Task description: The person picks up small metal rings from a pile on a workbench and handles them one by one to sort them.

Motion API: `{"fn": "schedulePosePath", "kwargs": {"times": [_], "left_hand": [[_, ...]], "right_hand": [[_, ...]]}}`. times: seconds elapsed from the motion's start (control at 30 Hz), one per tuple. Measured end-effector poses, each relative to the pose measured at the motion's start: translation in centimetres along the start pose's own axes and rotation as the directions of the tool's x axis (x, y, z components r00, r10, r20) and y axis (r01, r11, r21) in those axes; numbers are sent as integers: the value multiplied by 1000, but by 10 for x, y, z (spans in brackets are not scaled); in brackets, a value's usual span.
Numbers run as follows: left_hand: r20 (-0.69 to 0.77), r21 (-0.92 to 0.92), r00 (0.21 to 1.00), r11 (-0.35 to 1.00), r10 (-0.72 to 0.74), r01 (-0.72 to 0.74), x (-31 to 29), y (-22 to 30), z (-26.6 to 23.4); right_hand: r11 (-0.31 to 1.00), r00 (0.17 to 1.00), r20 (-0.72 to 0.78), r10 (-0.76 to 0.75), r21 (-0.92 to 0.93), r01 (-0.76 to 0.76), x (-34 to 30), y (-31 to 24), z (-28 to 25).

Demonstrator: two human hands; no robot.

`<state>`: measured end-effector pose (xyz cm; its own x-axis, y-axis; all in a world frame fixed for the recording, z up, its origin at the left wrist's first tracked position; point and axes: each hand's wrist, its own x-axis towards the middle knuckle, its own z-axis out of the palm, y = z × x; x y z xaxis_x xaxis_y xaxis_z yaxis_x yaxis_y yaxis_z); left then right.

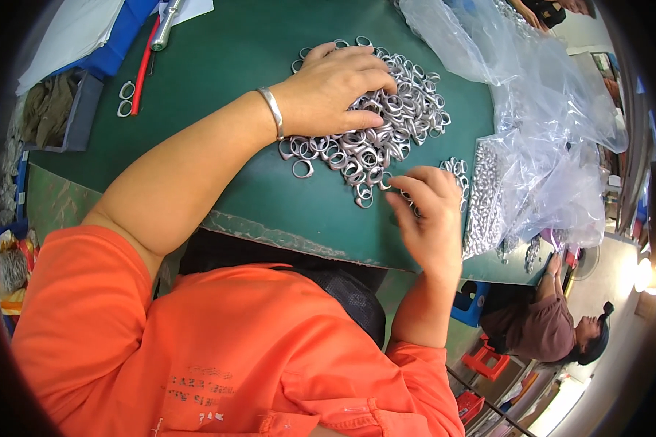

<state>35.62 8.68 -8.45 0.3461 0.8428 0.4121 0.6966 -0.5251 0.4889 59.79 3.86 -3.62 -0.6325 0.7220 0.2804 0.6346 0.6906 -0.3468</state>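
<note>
Metal rings [401, 113], dull silver-grey, round, many thicker on 1 side

My feed: one wide head-worn fisheye, left of its pair; set close above left grip [342, 81] and right grip [431, 207], facing down onto the tabletop [270, 198] beneath both.

Dull silver-grey metal rings with broadened, flattened tops [408, 109] lie in a loose heap, tilted every way, some flat, some on edge; the left hand [339, 84] rests spread over its left part. One flat-lying ring [302, 175] sits just beside the heap's near left edge. The right hand's fingertips are at its near end. A smaller ring cluster [455, 173] lies apart, to its near right.
</note>
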Motion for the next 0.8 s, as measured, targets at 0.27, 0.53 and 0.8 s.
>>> {"fn": "schedulePosePath", "kwargs": {"times": [0.27,0.53,0.8], "left_hand": [[-1,-17,1000,1000,19,-19,1,1,2],[-21,-4,1000,1000,18,-19,0,0,2],[-4,-11,1000,1000,6,-6,-2,-1,0]], "right_hand": [[998,987,162,21,61,-32,-2,9,-17],[1000,997,-82,-5,27,7,2,1,27],[996,996,-78,-31,86,38,2,5,15]]}}
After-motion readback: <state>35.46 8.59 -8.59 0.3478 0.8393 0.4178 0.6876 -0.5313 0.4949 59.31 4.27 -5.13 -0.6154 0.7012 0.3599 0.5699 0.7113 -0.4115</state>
